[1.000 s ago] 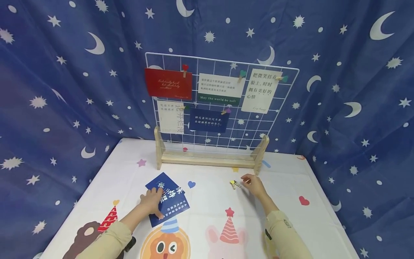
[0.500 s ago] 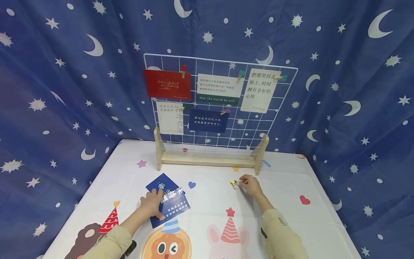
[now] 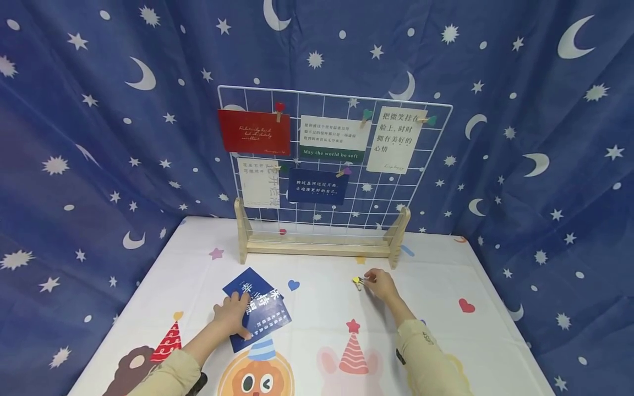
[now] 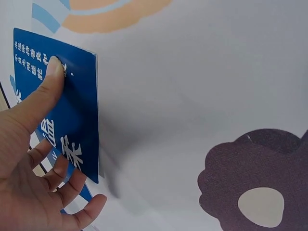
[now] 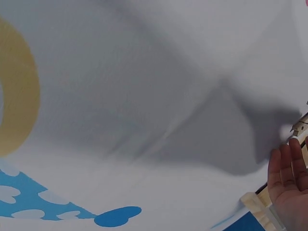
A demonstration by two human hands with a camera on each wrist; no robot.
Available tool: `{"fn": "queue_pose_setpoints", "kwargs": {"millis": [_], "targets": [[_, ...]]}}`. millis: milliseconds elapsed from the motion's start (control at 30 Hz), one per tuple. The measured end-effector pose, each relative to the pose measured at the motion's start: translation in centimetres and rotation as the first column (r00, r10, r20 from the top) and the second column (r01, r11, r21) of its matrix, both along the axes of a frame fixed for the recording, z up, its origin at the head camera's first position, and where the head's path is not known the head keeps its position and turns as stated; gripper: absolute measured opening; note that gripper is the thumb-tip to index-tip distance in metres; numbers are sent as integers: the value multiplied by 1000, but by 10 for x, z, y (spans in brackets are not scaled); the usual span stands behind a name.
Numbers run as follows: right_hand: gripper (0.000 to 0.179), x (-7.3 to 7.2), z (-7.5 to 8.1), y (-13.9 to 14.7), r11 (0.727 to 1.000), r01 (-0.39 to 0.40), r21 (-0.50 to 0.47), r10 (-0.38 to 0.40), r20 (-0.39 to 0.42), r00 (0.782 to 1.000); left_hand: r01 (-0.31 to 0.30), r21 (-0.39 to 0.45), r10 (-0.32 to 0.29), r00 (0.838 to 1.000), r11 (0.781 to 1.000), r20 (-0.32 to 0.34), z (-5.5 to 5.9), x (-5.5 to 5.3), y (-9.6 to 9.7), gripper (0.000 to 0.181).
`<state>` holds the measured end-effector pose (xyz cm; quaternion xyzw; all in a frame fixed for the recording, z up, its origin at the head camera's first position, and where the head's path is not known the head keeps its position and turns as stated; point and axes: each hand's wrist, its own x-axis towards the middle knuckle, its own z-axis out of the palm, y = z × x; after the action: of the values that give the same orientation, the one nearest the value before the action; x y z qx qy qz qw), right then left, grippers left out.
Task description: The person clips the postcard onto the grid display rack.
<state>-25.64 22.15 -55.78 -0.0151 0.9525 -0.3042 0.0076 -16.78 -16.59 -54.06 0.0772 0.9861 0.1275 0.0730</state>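
A dark blue card (image 3: 267, 322) with white characters lies over a second blue card (image 3: 250, 281) at the front left. My left hand (image 3: 231, 316) spans the upper card, with its thumb (image 4: 55, 72) on the printed face and the bent fingers at the opposite long edge. Right of centre, my right hand (image 3: 381, 283) pinches the end of a small clothespin (image 3: 361, 280), its fingertips partly hiding it. Right beside lies a clothespin with a yellow heart (image 3: 356, 280). In the right wrist view only part of a wooden clothespin (image 5: 300, 127) shows by the fingers (image 5: 287, 166).
A white wire grid (image 3: 317, 217) on a wooden stand (image 3: 317, 248) stands at the back. Clipped to it are a red card (image 3: 255, 135), a white and green card (image 3: 334, 137), two white cards and a blue one (image 3: 317, 187). A starry curtain surrounds the printed tablecloth (image 3: 307, 352).
My right hand has moved slightly left, its fingertips closing in on the clothespin. The left hand stays on the blue cards. The head view has shifted a little.
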Motion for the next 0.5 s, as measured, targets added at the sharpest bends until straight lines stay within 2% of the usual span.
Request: {"fn": "queue_pose_setpoints", "kwargs": {"millis": [300, 500], "targets": [[16, -3, 3, 3, 1000, 5, -21, -4, 15, 1000, 12, 43, -11, 1000, 999, -12, -1, -6, -4, 85], [15, -2, -1, 3, 1000, -12, -9, 12, -27, 1000, -15, 111, 9, 999, 994, 51, -5, -8, -11, 81]]}}
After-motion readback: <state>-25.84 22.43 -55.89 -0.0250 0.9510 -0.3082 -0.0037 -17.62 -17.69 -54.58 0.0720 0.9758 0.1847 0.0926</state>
